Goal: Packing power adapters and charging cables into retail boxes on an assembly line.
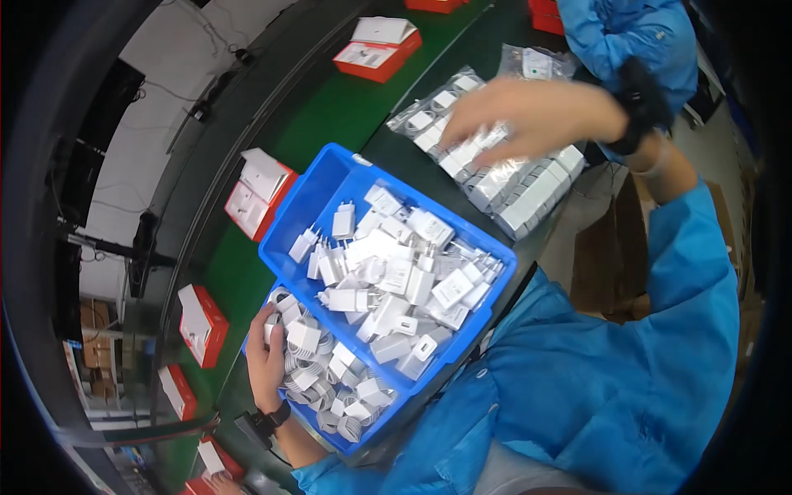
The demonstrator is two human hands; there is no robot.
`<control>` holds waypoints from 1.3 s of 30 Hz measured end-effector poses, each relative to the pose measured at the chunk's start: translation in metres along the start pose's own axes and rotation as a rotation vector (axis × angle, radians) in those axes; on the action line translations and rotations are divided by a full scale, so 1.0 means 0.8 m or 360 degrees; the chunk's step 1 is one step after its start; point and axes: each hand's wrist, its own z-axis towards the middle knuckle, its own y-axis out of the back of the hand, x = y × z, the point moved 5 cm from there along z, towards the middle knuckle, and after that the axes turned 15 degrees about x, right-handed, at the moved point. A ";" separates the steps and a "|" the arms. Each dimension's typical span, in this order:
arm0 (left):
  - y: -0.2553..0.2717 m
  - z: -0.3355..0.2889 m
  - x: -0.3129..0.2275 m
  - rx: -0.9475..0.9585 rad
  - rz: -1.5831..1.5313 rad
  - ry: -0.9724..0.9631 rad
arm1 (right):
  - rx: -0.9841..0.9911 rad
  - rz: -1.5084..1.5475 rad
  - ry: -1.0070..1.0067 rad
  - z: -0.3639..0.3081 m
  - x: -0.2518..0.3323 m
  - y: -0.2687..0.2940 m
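Note:
My left hand (266, 363) is at the left side of a smaller blue bin (350, 450) of coiled white cables (307, 378). Its thumb and fingers close around a white coiled cable at the bin's edge, partly hidden by the fingers. My right hand (528, 120), smeared by motion, is above clear plastic bags (528, 194) packed with white coiled cables. Its thumb and fingers look apart, with nothing visible between them. Between my hands, a larger blue bin (495, 309) holds a loose heap of white plug-in chargers (396, 276), prongs pointing in various directions.
Open red-and-white boxes (378, 51) stand in a row along the green conveyor belt (309, 124) beyond the bins. A person in a blue sleeve (631, 41) is at the upper right. Another person's hand (221, 483) touches a red box at lower left. Cardboard boxes (615, 247) stand at right.

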 end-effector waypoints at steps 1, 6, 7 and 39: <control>0.003 0.001 0.001 -0.0017 -0.0021 0.0010 | 0.0196 -0.0222 0.0145 0.041 0.015 -0.022; 0.017 -0.006 -0.008 -0.0140 -0.0067 -0.0224 | 0.0789 -0.0506 0.0155 0.114 -0.006 -0.092; 0.019 -0.011 -0.009 -0.0134 -0.0092 -0.0184 | 0.0785 -0.0607 0.0257 0.118 -0.009 -0.101; 0.017 -0.015 0.027 -0.0072 -0.0110 -0.0376 | 0.0684 -0.1061 0.0371 0.111 0.008 -0.147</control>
